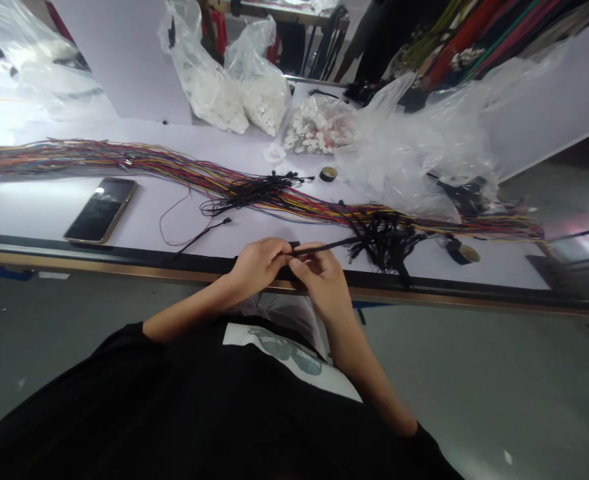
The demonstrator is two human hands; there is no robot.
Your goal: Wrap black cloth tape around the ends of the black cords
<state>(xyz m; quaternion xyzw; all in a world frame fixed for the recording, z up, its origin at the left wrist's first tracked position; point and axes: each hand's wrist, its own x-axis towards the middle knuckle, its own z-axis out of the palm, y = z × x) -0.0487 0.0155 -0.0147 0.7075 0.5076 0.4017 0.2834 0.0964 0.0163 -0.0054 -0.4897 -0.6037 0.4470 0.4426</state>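
white and cluttered, the desk point(49, 213) runs the whole width of the room's near side, its dark front edge just under the person's wrists. both hands meet at that edge: the left hand point(257, 267) and the right hand point(324, 280) are each pinched onto one black cable point(319, 248), fingertips pressed together on it, almost touching each other. the cable leads right into a tangled black cable pile point(384, 240) lying on the desk just beside the right hand.

as i judge it, the work is somewhere midway: one cable is in hand, a smaller black bunch point(259, 190) lies apart on the coloured wire bundle point(149, 160), and the bigger pile looks untouched. which heap is finished i cannot tell.

counting: one phone point(101, 209) face up at left, one loose red wire point(174, 220), two tape rolls point(328, 174), three plastic bags of white parts point(259, 100) toward the back, one big crumpled clear bag point(424, 153). the cables in the piles are too tangled to count.
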